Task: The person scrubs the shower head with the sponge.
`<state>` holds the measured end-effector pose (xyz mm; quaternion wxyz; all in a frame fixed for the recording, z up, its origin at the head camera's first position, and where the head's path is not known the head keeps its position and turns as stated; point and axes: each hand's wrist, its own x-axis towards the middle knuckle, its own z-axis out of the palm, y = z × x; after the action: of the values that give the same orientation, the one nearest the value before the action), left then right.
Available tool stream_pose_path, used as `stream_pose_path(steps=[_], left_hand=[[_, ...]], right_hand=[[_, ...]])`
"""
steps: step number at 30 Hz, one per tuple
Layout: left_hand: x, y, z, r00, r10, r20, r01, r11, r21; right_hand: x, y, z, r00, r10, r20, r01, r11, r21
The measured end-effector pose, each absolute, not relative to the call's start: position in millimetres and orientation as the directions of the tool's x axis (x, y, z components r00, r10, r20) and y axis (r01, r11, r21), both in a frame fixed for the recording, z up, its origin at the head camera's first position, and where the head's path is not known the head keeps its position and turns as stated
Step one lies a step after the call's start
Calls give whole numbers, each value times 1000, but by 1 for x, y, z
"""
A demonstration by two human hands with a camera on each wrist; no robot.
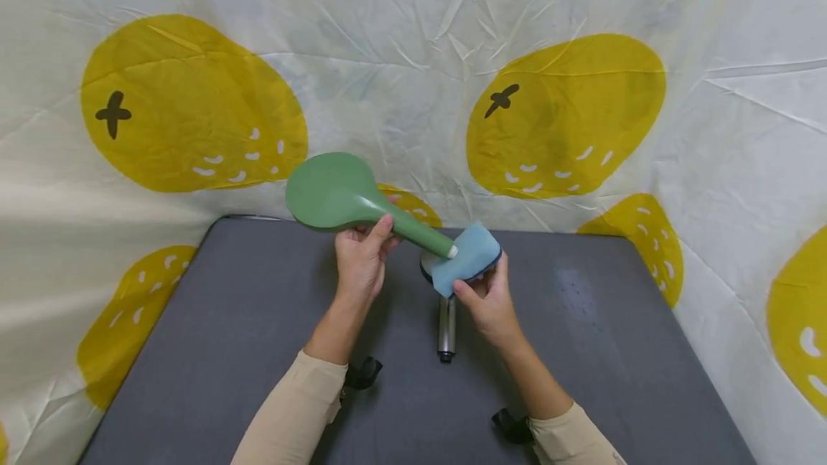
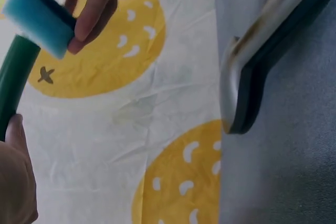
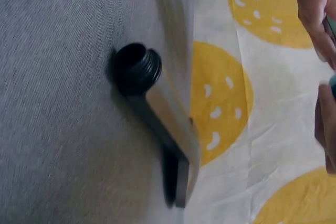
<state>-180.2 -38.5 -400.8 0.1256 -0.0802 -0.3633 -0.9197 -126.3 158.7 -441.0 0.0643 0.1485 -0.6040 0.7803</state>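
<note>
My left hand [image 1: 362,260] grips a green shower head [image 1: 332,192] by the neck, thumb on top. It is raised over the table, its round head up to the left and its white-tipped handle end slanting down to the right. My right hand [image 1: 487,300] pinches a light blue sponge [image 1: 474,253] with a dark backing by its lower edge, thumb in front. The sponge meets the tip of the handle. In the left wrist view, the sponge [image 2: 39,17] sits right at the green handle [image 2: 18,74].
Below the hands, a silver and black shower head [image 1: 446,329] lies on the dark grey table [image 1: 271,350], its black threaded end [image 3: 137,66] toward me. White cloth with yellow fruit prints [image 1: 388,85] hangs behind the table and at its sides.
</note>
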Motion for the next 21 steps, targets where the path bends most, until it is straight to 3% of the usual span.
stream_pose_path(steps=[11,16,21], left_hand=[[-179,-20,-405,-908,-374,190,403,-654,640],[-176,-22,-404,-913,-356,201,394,-635,664],[-174,-32,-403,-920,-329,211,377,-600,706]], right_hand=[[-128,123,-432,-924,197,327,-375,-307,-875],[-130,130,-432,-912,178,369,-405,-250,-880],[-130,142,-434,-867,126,482,-493,-73,-867]])
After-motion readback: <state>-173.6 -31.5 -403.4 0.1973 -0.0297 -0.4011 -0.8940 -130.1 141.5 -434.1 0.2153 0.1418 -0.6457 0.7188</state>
